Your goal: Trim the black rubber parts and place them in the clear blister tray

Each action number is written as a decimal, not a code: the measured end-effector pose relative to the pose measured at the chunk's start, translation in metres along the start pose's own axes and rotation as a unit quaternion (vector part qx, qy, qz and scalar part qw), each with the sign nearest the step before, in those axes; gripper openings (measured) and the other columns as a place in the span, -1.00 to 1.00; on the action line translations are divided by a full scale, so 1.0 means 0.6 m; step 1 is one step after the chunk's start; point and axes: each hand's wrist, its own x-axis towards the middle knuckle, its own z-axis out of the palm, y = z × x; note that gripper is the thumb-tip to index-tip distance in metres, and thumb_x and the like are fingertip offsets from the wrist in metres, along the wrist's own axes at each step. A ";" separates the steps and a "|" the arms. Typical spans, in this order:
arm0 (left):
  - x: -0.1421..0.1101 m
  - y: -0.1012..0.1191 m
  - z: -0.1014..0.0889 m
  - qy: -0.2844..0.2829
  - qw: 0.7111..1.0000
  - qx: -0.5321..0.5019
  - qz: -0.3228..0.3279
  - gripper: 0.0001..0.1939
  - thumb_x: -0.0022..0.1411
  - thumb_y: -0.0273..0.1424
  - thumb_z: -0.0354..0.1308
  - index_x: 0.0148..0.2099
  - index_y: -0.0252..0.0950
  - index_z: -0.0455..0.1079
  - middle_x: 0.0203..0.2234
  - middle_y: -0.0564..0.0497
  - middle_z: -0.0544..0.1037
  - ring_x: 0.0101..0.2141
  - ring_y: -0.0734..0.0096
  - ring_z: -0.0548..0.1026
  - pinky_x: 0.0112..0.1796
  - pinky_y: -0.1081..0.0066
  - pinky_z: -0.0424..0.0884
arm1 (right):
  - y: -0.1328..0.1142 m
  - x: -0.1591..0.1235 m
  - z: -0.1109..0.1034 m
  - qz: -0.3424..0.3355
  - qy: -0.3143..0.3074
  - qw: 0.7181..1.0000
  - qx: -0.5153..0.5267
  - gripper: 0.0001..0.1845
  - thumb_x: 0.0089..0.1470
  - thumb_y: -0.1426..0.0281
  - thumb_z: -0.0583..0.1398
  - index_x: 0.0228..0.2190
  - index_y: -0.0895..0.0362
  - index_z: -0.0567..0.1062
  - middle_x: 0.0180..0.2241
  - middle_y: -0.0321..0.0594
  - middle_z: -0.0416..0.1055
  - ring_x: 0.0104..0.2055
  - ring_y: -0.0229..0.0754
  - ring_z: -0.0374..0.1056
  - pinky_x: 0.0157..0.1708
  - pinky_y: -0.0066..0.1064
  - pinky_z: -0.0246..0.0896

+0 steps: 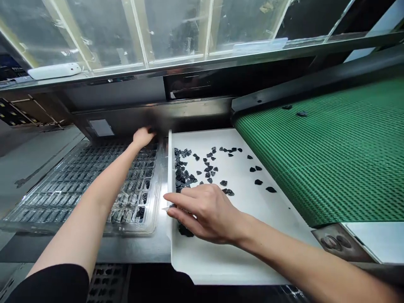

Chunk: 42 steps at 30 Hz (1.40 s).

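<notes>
My left hand [143, 137] reaches over the far right corner of a clear plastic compartment tray [154, 210]. Its fingers are closed around something small and dark, blurred, that looks like one of the black parts. In the tray's right column, several pockets hold small black parts [140, 212]. Over the left side of a white tray [246, 252] hovers my right hand [208, 210], thumb and forefinger pinched on a thin, pale, pointed piece [166, 208]. Loose black, roughly triangular parts [181, 174] are heaped along the white tray's left wall, and others lie scattered across it.
A green conveyor belt [341, 151] slopes down to the white tray's right side, with two dark parts [302, 114] on it. Behind stands a metal frame [202, 108] with glazed panels above. A white device [55, 70] rests on the ledge. Another tray [107, 280] sits below.
</notes>
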 end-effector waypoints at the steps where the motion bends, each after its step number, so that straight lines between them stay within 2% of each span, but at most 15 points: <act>1: -0.002 0.004 -0.011 0.006 1.000 -0.004 0.008 -0.65 0.44 -0.31 0.28 0.20 -0.29 0.60 -0.02 -0.14 0.72 -0.08 0.12 0.68 0.06 0.12 0.57 | -0.001 0.001 0.000 -0.005 0.009 1.000 -0.006 -0.62 0.55 0.20 0.11 -0.02 0.12 0.67 -0.47 -0.36 0.40 -0.52 -0.28 0.18 -0.50 -0.32 -0.14; 4: -0.013 0.035 -0.047 0.013 0.997 -0.034 0.064 -0.63 0.42 -0.30 0.18 0.12 -0.31 0.66 -0.22 -0.10 0.74 -0.38 0.28 0.63 -0.26 0.33 0.54 | -0.007 0.004 0.004 -0.030 0.044 0.998 -0.016 -0.62 0.55 0.17 0.13 -0.05 0.12 0.68 -0.45 -0.35 0.45 -0.49 -0.28 0.26 -0.50 -0.31 -0.10; 7: -0.026 0.093 -0.079 0.026 0.985 -0.082 0.149 -0.59 0.38 -0.19 0.19 0.08 -0.33 0.66 -0.30 -0.08 0.72 -0.47 0.35 0.54 -0.43 0.40 0.42 | -0.012 0.010 0.014 -0.056 0.116 0.992 -0.005 -0.60 0.53 0.07 0.18 -0.01 0.07 0.69 -0.36 -0.39 0.55 -0.43 -0.31 0.40 -0.47 -0.35 0.05; 10: -0.042 0.175 -0.093 0.023 0.962 -0.129 0.240 -0.60 0.38 -0.12 0.23 0.07 -0.25 0.66 -0.33 -0.02 0.70 -0.46 0.36 0.52 -0.42 0.41 0.40 | -0.008 0.018 0.018 -0.039 0.156 0.986 0.047 -0.58 0.50 0.03 0.21 -0.01 0.05 0.70 -0.29 -0.44 0.62 -0.37 -0.37 0.48 -0.43 -0.40 0.18; 14: -0.090 0.306 -0.079 0.038 0.907 -0.119 0.402 -0.66 0.40 -0.11 0.25 0.04 -0.16 0.68 -0.27 0.01 0.69 -0.37 0.30 0.56 -0.29 0.34 0.44 | -0.022 0.030 -0.016 -0.023 0.137 0.967 0.212 -0.67 0.45 0.14 0.29 -0.01 0.13 0.65 -0.15 -0.34 0.67 -0.16 -0.36 0.57 -0.20 -0.51 0.38; 15: -0.101 0.340 -0.070 0.039 0.890 -0.112 0.440 -0.66 0.41 -0.11 0.24 0.05 -0.15 0.67 -0.24 -0.01 0.69 -0.32 0.27 0.57 -0.25 0.32 0.45 | -0.032 0.033 -0.034 -0.025 0.140 0.948 0.285 -0.72 0.43 0.19 0.31 -0.03 0.14 0.63 -0.11 -0.31 0.65 -0.10 -0.33 0.57 -0.09 -0.53 0.42; 17: -0.116 0.405 -0.046 0.032 0.862 -0.103 0.495 -0.64 0.44 -0.11 0.20 0.10 -0.16 0.65 -0.14 -0.04 0.67 -0.26 0.24 0.58 -0.18 0.31 0.47 | -0.056 0.036 -0.075 -0.011 0.161 0.885 0.436 -0.85 0.42 0.30 0.28 -0.09 0.12 0.59 -0.07 -0.29 0.60 -0.07 -0.32 0.54 0.02 -0.51 0.45; 19: -0.119 0.465 -0.017 0.021 0.850 -0.092 0.518 -0.59 0.48 -0.10 0.17 0.17 -0.18 0.61 -0.05 -0.07 0.65 -0.23 0.24 0.59 -0.14 0.31 0.49 | -0.080 0.032 -0.117 0.034 0.184 0.820 0.541 -0.87 0.45 0.35 0.22 -0.10 0.07 0.59 -0.21 -0.33 0.53 -0.21 -0.34 0.46 -0.13 -0.51 0.44; 22: -0.107 0.548 0.032 0.006 0.866 -0.043 0.498 -0.53 0.52 -0.08 0.13 0.28 -0.22 0.53 0.09 -0.11 0.61 -0.12 0.18 0.60 0.00 0.29 0.48 | -0.108 0.001 -0.166 0.070 0.194 0.756 0.621 -0.78 0.46 0.25 0.26 -0.03 0.11 0.63 -0.45 -0.38 0.32 -0.41 -0.34 0.28 -0.37 -0.48 0.28; 25: -0.083 0.623 0.086 -0.014 0.900 0.018 0.434 -0.44 0.57 -0.02 0.04 0.41 -0.19 0.42 0.25 -0.17 0.54 0.11 0.01 0.58 0.16 0.18 0.43 | -0.130 -0.059 -0.181 0.079 0.228 0.722 0.648 -0.65 0.44 0.19 0.31 0.06 0.19 0.64 -0.47 -0.36 0.32 -0.44 -0.34 0.28 -0.40 -0.48 0.23; 29: -0.051 0.709 0.158 -0.037 0.925 0.053 0.375 -0.27 0.55 0.14 -0.09 0.38 -0.31 0.41 0.27 -0.43 0.51 0.18 -0.35 0.55 0.16 -0.11 0.43 | -0.150 -0.149 -0.159 0.121 0.307 0.739 0.587 -0.61 0.43 0.17 0.33 0.09 0.19 0.67 -0.51 -0.35 0.36 -0.48 -0.35 0.26 -0.42 -0.49 0.15; 33: -0.036 0.759 0.210 -0.054 0.930 0.078 0.356 -0.20 0.52 0.17 -0.12 0.28 -0.43 0.47 0.23 -0.61 0.51 0.17 -0.53 0.55 0.14 -0.25 0.41 | -0.155 -0.210 -0.140 0.162 0.337 0.750 0.545 -0.61 0.46 0.19 0.31 0.10 0.22 0.67 -0.52 -0.33 0.36 -0.50 -0.37 0.24 -0.42 -0.49 0.12; 38: -0.024 0.758 0.228 -0.039 0.920 0.103 0.375 -0.38 0.57 -0.06 -0.14 0.31 -0.43 0.42 0.21 -0.58 0.53 0.15 -0.45 0.57 0.15 -0.18 0.41 | -0.162 -0.248 -0.164 0.195 0.356 0.762 0.505 -0.58 0.46 0.13 0.29 0.06 0.21 0.68 -0.51 -0.32 0.35 -0.48 -0.36 0.23 -0.43 -0.48 0.11; 40: -0.021 0.752 0.227 -0.032 0.914 0.114 0.388 -0.44 0.58 -0.13 -0.14 0.29 -0.39 0.44 0.18 -0.53 0.56 0.15 -0.37 0.57 0.15 -0.12 0.42 | -0.166 -0.263 -0.189 0.212 0.366 0.784 0.454 -0.60 0.47 0.12 0.28 0.06 0.17 0.69 -0.50 -0.30 0.36 -0.47 -0.34 0.24 -0.43 -0.48 0.13; 42: -0.022 0.748 0.226 -0.026 0.907 0.121 0.402 -0.49 0.58 -0.18 -0.13 0.27 -0.35 0.45 0.17 -0.48 0.57 0.14 -0.32 0.58 0.15 -0.08 0.42 | -0.172 -0.279 -0.222 0.244 0.384 0.820 0.346 -0.61 0.48 0.10 0.26 0.06 0.09 0.70 -0.49 -0.29 0.40 -0.46 -0.32 0.28 -0.46 -0.47 0.16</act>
